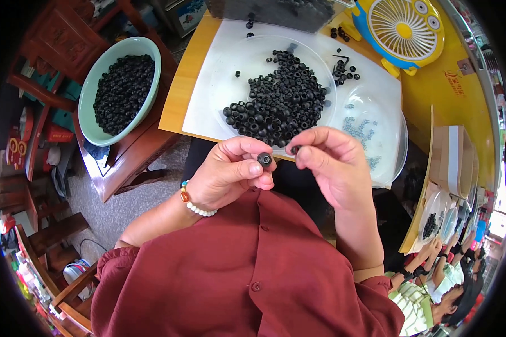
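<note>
In front of my chest, my left hand [230, 174] is closed around a round black knob-like part [265, 160], held between thumb and fingers with its hollow end facing up. To its right, my right hand [336, 168] pinches a smaller black piece [296, 150] between thumb and forefinger; its exact shape is hard to make out. The two pieces are apart. Just beyond both hands, a clear round tray [230, 59] holds a heap of black parts [287, 90], larger round ones at the near side and smaller ones behind.
Right of the tray, a clear dish [402, 151] holds small silvery pieces. A black hex key [343, 57] lies among loose black parts. A yellow and blue fan [403, 33] stands far right. On the left, a pale green basin [85, 106] is full of black parts. People sit at the right.
</note>
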Motion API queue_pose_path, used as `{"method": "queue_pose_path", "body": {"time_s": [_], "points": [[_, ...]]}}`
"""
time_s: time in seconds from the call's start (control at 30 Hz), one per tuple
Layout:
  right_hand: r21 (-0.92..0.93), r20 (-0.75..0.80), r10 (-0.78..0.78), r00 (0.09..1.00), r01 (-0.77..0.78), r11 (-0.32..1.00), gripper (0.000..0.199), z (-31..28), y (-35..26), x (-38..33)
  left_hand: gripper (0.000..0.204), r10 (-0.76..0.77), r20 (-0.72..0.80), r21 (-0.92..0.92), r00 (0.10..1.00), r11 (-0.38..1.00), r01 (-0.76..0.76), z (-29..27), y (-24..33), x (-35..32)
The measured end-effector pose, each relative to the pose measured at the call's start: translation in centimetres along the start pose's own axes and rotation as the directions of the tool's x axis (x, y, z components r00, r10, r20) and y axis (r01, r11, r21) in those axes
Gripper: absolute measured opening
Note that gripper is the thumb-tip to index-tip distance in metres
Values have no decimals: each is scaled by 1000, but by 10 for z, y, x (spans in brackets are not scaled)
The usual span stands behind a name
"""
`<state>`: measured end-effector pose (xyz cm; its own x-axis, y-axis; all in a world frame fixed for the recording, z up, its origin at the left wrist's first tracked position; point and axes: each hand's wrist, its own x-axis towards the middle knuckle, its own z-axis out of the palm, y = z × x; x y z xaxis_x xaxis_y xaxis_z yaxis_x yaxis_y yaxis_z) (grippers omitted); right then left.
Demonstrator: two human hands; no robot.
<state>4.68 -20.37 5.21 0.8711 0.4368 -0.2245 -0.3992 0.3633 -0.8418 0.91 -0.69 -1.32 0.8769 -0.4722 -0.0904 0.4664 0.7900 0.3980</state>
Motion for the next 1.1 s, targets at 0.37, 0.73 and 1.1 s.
{"method": "queue_pose_path", "body": {"time_s": [0.37, 0.73, 1.1], "points": [[187, 6, 6, 1000, -7, 982, 11, 7, 11, -23, 22, 23, -54, 218, 998, 976, -10, 19, -3, -2], [59, -40, 73, 997, -70, 996, 13, 10, 8, -25, 23, 117, -49, 416, 992, 905, -87, 26, -1, -4], [35, 64, 210, 976, -213, 977, 16, -10, 15, -20, 20, 202, 131, 702, 971, 672, -235, 19, 4, -2]]}}
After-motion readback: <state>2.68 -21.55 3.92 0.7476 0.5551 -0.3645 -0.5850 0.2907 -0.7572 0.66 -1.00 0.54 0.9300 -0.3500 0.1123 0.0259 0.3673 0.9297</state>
